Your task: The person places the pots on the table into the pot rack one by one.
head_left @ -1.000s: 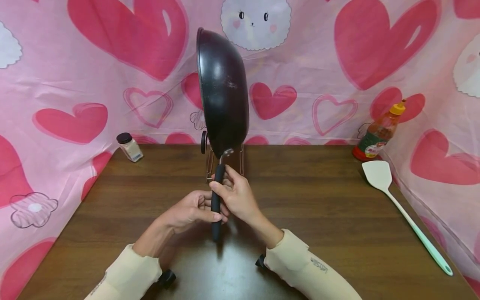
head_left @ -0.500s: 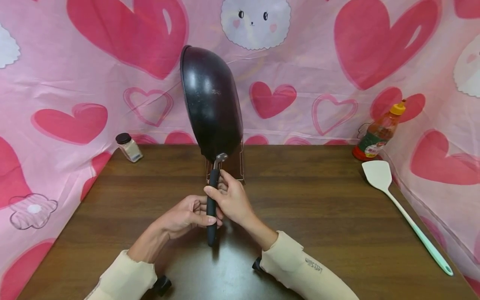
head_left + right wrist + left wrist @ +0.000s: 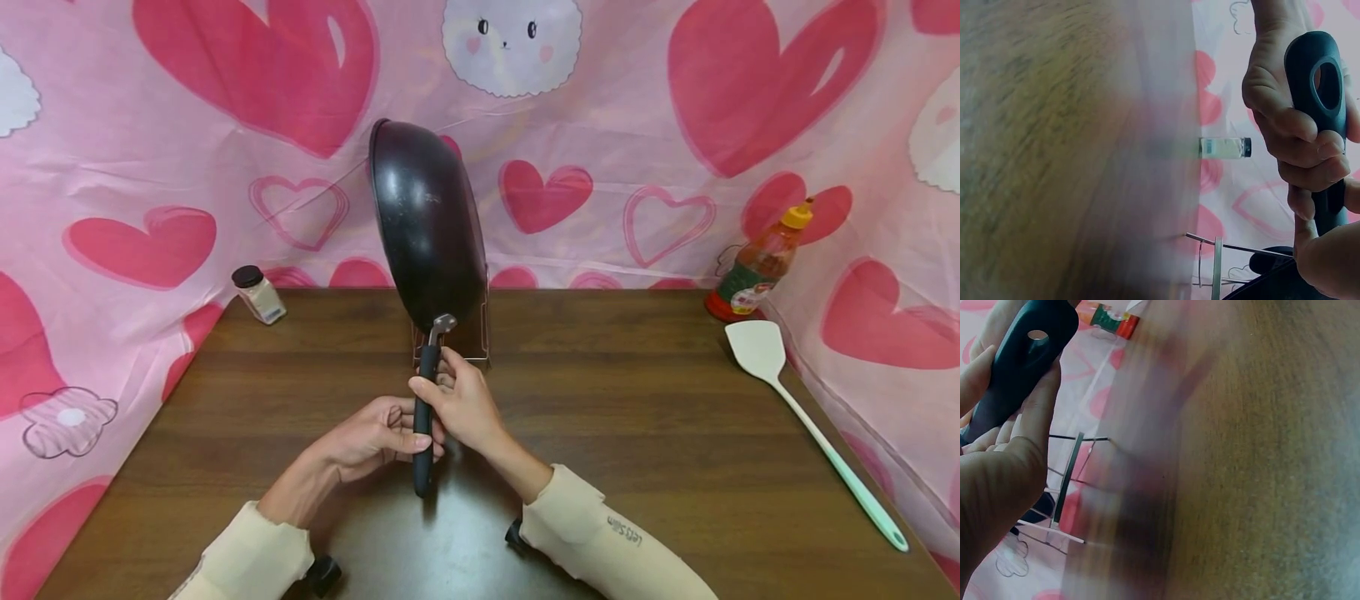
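A black wok [image 3: 429, 225] is held up on its side, its dark outer base turned to the right and its rim to the left. My left hand [image 3: 375, 437] grips the lower part of its black handle [image 3: 424, 421], thumb in front and fingers behind. Higher up, close to the metal joint, my right hand [image 3: 465, 398] holds the same handle. Behind the wok stands a wire rack [image 3: 1067, 481], partly hidden by it in the head view. The handle's end with its hanging hole [image 3: 1327, 84] shows in the right wrist view.
A small jar with a black lid [image 3: 258, 296] stands at the table's back left. At the back right is a sauce bottle [image 3: 757, 267] with a yellow cap. A white spatula [image 3: 757, 350] with a mint-green handle lies along the right edge of the wooden table [image 3: 637, 417].
The wok has come down and a little to the left, its top tilting leftward. Both hands have kept their hold on the handle and shifted slightly down with it.
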The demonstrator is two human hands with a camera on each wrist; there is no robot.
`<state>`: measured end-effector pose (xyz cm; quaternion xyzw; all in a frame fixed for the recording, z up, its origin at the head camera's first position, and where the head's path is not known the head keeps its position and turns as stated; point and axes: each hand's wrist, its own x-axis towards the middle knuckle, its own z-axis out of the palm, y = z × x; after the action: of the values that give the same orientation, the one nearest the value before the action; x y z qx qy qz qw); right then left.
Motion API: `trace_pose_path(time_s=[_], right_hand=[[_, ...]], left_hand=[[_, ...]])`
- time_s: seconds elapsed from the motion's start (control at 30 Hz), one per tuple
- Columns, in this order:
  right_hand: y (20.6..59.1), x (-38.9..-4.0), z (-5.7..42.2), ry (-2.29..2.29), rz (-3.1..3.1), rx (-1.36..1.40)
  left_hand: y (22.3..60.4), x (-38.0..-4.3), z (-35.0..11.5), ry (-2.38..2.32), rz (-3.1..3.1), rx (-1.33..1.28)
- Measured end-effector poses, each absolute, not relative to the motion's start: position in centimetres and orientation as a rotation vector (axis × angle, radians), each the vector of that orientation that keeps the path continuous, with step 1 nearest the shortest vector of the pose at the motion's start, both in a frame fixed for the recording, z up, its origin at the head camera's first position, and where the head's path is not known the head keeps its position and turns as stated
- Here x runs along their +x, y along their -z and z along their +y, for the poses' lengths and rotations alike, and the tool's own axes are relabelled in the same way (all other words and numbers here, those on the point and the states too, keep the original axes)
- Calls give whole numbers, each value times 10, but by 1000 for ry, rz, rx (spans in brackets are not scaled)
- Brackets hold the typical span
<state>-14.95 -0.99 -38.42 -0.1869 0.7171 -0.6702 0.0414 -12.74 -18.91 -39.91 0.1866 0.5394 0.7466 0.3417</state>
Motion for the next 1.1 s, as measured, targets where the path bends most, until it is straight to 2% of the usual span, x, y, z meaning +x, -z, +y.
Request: trace_pose_path(time_s=[0.47,1.1], right_hand=[[387,-154,-6,2022,2234,-589],[384,-158,-4,2086,1929,-365]], left_hand=[[404,-132,-185,-1958,1366,429],[408,-132,-192,-1894,1313,470]])
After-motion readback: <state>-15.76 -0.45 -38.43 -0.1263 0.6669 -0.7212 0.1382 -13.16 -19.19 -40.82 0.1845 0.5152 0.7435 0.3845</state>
